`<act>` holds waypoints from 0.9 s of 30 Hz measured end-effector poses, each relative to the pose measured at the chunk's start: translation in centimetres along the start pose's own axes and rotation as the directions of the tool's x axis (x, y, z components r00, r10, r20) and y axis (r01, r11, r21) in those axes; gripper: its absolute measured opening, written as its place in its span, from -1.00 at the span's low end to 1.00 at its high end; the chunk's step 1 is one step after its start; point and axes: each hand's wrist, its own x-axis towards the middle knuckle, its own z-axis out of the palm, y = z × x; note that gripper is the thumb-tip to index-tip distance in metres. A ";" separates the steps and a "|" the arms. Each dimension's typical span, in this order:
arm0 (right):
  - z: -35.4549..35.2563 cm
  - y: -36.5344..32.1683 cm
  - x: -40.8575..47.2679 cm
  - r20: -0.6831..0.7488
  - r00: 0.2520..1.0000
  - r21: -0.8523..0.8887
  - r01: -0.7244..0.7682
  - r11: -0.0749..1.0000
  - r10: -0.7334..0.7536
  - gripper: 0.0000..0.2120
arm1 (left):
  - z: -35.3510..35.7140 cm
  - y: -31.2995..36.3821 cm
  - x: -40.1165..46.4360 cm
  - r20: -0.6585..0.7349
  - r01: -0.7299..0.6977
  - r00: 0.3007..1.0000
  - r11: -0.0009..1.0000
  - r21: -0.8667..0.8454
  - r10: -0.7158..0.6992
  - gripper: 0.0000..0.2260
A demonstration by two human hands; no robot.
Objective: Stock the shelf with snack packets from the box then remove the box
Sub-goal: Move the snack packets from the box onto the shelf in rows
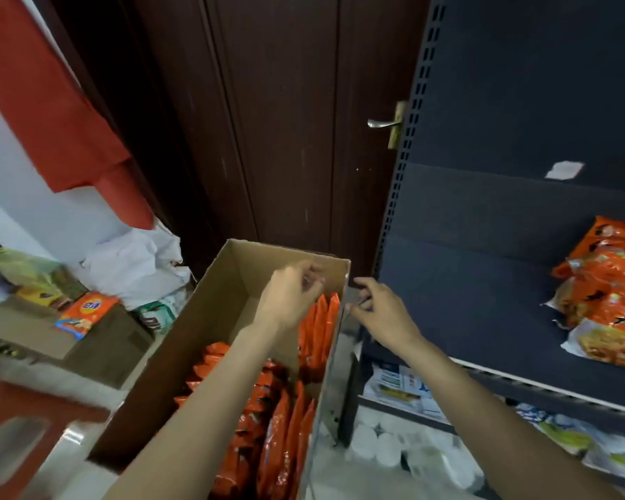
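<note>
Snack packets (267,409) still fill most of the cardboard box (210,319) beside the dark shelf (484,283), where only a few orange packs (607,301) lie; left hand (289,297) over the box and right hand (383,312) at its rim, fingers loosely curled, holding nothing.

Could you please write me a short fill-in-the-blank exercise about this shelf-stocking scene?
1. The snack packets standing in the cardboard box are ____ in colour.
2. The left hand is over the ____.
3. Packets already stocked lie on the dark ____ to the right.
4. Behind the box stands a brown ____.

Missing words: orange; box; shelf; door
</note>
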 end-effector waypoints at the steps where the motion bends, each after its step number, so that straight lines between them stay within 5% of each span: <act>1: 1.1 -0.3 0.5 0.012 0.999 0.000 -0.037 0.999 0.037 -0.45 | -0.5 -1.6 0.2 0.028 0.013 1.000 1.000 -0.015 -0.012 -0.82; 10: 5.0 -0.2 2.9 0.007 0.983 0.092 -0.183 0.979 0.183 -0.27 | 2.9 -9.2 2.8 0.377 0.189 0.908 0.982 0.022 -0.183 -0.59; 14: 5.4 0.7 2.8 0.017 0.965 0.188 -0.261 0.947 0.262 -0.38 | 5.4 -9.5 3.4 0.516 0.232 0.823 0.970 0.077 -0.238 -0.36; 19: 5.4 0.8 2.8 0.004 0.962 0.247 -0.266 0.932 0.274 -0.43 | 7.7 -10.1 4.0 0.542 0.218 0.801 0.967 0.134 -0.255 -0.21; 27: 5.3 0.2 2.4 -0.031 0.963 0.309 -0.246 0.919 0.268 -0.50 | 8.7 -11.3 3.4 0.464 0.128 0.862 0.973 0.191 -0.204 -0.20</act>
